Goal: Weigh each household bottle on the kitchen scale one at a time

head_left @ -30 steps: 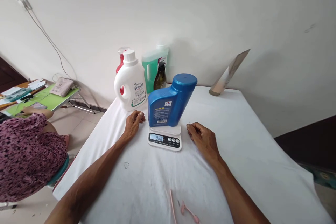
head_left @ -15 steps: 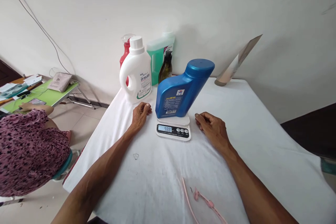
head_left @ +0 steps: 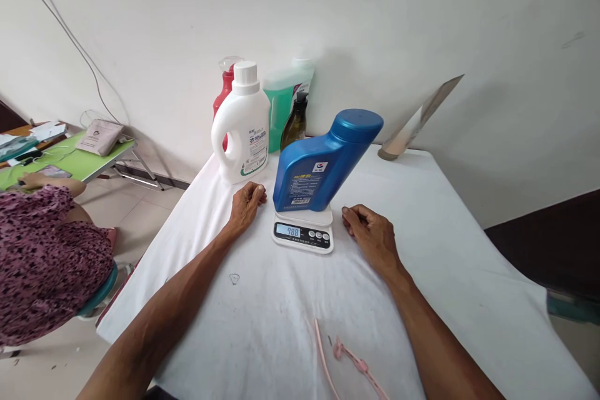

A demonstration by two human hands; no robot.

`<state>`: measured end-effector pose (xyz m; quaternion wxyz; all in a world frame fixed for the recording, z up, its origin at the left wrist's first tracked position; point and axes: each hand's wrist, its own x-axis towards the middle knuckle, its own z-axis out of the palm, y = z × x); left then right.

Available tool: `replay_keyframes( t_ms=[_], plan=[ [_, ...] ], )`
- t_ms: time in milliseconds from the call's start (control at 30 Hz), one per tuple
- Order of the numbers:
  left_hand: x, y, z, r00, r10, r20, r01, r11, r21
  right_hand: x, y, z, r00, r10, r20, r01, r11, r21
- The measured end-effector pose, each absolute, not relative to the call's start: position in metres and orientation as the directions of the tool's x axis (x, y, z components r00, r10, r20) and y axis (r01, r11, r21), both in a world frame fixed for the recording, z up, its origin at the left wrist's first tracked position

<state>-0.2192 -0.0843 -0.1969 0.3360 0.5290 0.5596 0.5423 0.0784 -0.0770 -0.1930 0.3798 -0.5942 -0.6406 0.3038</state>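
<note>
A white digital scale (head_left: 304, 237) stands on the cloth between my hands, its display reading 988. On its platform rests a blue bottle (head_left: 304, 170) with a slanted neck and a wide blue cap. To the left of the scale, my left hand (head_left: 247, 205) lies on the table with its fingers curled in and nothing seen in them. My right hand (head_left: 370, 230) rests just right of the scale, fingers also curled, apart from the bottle. Behind my left hand is a white detergent bottle (head_left: 244, 128) with a handle.
Behind stand a red spray bottle (head_left: 224, 90), a green jug (head_left: 280, 100) and a dark pump bottle (head_left: 295, 124). A rolled sheet (head_left: 412, 125) leans against the wall. Pink cords (head_left: 349, 356) lie at the front on the white tablecloth (head_left: 262, 325). A person (head_left: 47, 262) sits at left by a green table (head_left: 100, 159).
My view has shifted slightly, so the table and things on it appear a little further left. Both hands keep their places beside the scale, and its reading stays at 988.
</note>
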Motion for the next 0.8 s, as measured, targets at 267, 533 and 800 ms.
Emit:
replay_keyframes(
  t_ms=[267,533,800],
  plan=[
    [-0.219,-0.084,-0.198,-0.202,0.957,0.209,0.242,-0.158,0.957,0.078,-0.078,-0.189,-0.016,0.991,0.131,0.549,0.118,-0.827],
    [-0.216,-0.087,-0.194,-0.23,0.956,0.184,0.234,-0.129,0.964,0.081,-0.078,-0.187,-0.024,0.994,0.104,0.538,0.1,-0.837],
    [-0.19,-0.097,-0.137,-0.204,0.896,0.394,0.191,-0.358,0.914,0.087,-0.073,-0.191,-0.036,0.997,0.07,0.515,0.078,-0.854]
  ],
)
